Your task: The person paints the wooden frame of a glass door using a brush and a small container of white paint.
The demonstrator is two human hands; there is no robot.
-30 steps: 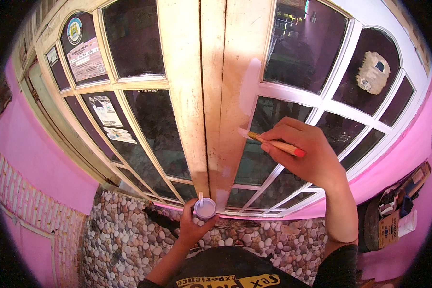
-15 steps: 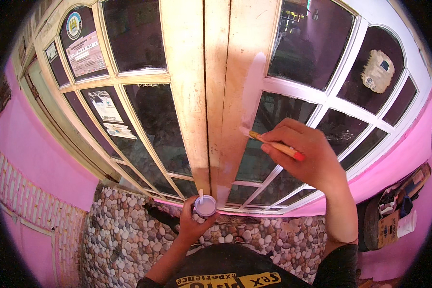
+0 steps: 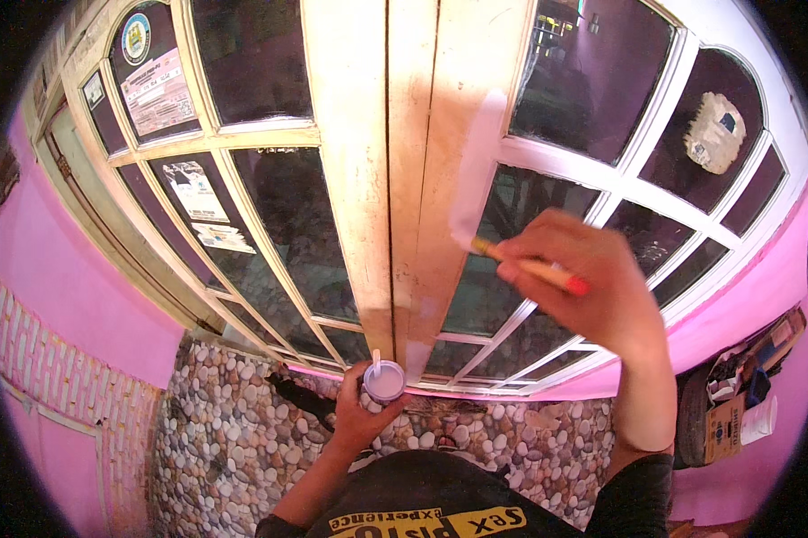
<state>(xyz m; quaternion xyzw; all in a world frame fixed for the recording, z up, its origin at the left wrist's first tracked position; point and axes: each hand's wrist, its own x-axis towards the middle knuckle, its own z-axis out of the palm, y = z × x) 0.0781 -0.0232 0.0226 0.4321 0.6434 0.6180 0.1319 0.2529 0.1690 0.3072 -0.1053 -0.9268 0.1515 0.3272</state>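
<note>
My right hand [image 3: 588, 273] is closed round a paintbrush [image 3: 534, 266] with a wooden handle and a red end. Its bristle tip touches the inner stile of the right door [image 3: 435, 206], at the lower end of a fresh pale band of paint [image 3: 476, 170]. Low in the middle, my left hand [image 3: 361, 411] grips a small paint can [image 3: 384, 382] from its left side. Pale lilac paint fills the can, and a light stick [image 3: 376, 360] leans out of it. The bare stile beside the band looks cream and worn.
The left door [image 3: 346, 134] has dark panes with stickers and torn paper [image 3: 193, 191]. Pebble-patterned flooring [image 3: 234, 439] lies below, with a dark animal-like shape [image 3: 301, 401] near the door. Boxes and a white cup [image 3: 759, 418] sit at the right by the pink wall [image 3: 803, 296].
My right hand and the brush have shifted slightly right, the tip staying near the lower end of the painted band. The left hand still holds the can in about the same place.
</note>
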